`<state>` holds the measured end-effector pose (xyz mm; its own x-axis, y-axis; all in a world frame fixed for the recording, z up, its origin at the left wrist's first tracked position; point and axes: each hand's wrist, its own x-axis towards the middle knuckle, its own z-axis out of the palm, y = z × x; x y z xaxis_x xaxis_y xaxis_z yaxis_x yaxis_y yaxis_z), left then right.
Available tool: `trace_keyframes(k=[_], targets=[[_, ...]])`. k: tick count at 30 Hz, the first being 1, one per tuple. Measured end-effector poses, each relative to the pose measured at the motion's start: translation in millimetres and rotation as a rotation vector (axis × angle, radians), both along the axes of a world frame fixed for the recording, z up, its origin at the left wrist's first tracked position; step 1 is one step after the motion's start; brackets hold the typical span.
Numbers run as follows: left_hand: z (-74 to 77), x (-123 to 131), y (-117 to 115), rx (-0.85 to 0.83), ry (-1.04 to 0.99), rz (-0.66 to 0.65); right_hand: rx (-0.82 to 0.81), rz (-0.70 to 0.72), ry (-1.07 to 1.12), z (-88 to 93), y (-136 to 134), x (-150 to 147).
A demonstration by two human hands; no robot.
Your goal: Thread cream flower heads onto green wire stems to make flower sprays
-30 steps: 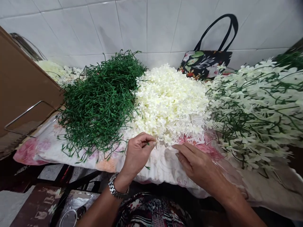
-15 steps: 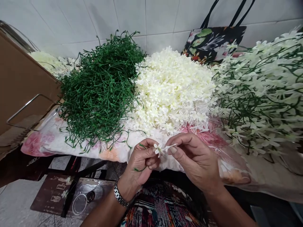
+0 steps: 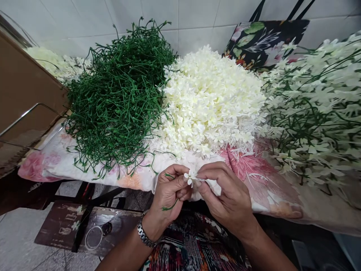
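Low in the middle, just past the cloth's near edge, both hands meet at a small white artificial flower [image 3: 189,177]. My left hand [image 3: 170,190] is closed on a green plastic stem [image 3: 169,206], whose ends poke out above and below the fingers. The flower sits at its thumb tip, beside the hidden part of the stem. My right hand [image 3: 227,194] pinches the flower's thin white tail between thumb and fingers. Farther back lie a heap of green stems [image 3: 118,98] and a heap of white flowers [image 3: 208,101].
Assembled flower sprays [image 3: 318,124] pile up on the right. A cardboard box [image 3: 25,86] with a wire handle stands left. A floral bag [image 3: 265,43] leans at the tiled wall. Below the floral cloth [image 3: 129,182], a brown stool [image 3: 113,226] holds a clear ring.
My right hand has drawn in closer to the flower, its fingers now nearly touching the petals. The left hand keeps its grip. The view has shifted slightly.
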<state>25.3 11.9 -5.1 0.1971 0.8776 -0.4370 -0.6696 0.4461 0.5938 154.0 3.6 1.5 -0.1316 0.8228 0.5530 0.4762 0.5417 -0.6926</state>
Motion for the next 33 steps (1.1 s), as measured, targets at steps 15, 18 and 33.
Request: trace_keyframes(k=[15, 18, 33], targets=[[-4.0, 0, -7, 0.239, 0.308, 0.163, 0.288, -0.129, -0.320, 7.8, -8, -4], [-5.8, 0, -7, 0.251, 0.324, 0.169, 0.249, -0.105, -0.289, 8.7, -7, -3], [-3.6, -5, -6, 0.246, 0.276, 0.074, -0.130, 0.135, -0.068, 10.5, -2, 8]])
